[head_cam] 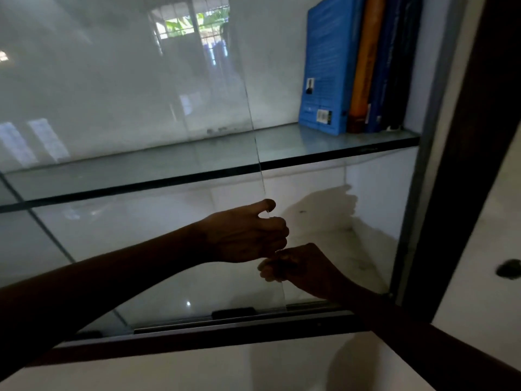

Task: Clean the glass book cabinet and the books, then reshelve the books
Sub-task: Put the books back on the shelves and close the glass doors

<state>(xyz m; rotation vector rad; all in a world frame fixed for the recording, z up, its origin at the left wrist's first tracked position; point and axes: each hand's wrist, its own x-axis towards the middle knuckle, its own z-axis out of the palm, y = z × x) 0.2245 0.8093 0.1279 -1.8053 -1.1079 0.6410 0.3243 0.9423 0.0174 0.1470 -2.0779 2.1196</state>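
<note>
While both hands meet at the free vertical edge of the sliding glass door (141, 108), the glass book cabinet (410, 221) stands open on its right side.

Left hand (245, 235): reaches in from the left, fingers curled round the door's edge, thumb raised and set against the near face of the pane.

Right hand (298, 266): comes up from the lower right, just below the left hand and close to touching it. Fingers are wrapped round the same edge, their tips visible through the glass.

Door: its lower end sits in the bottom track (234, 313). It covers the left and middle of the cabinet. The pane carries a reflected window (191, 24) with green leaves.

Books (363, 66): four upright at the far right end of the glass shelf (282, 149), in the open part, pressed together against the cabinet's side. Left to right they are a blue book (327, 71) with its back cover and barcode showing, an orange book (366, 60), a dark blue one and a black one. The rest of the shelf is bare glass, with some smudges along the back wall.

Lower compartment: a hand-shaped shadow (324, 210) falls on the white back wall, right of the hands.

Surroundings: dark wooden frame (465, 165) at right, and a dark mark (507, 268) on the pale wall beyond it.
</note>
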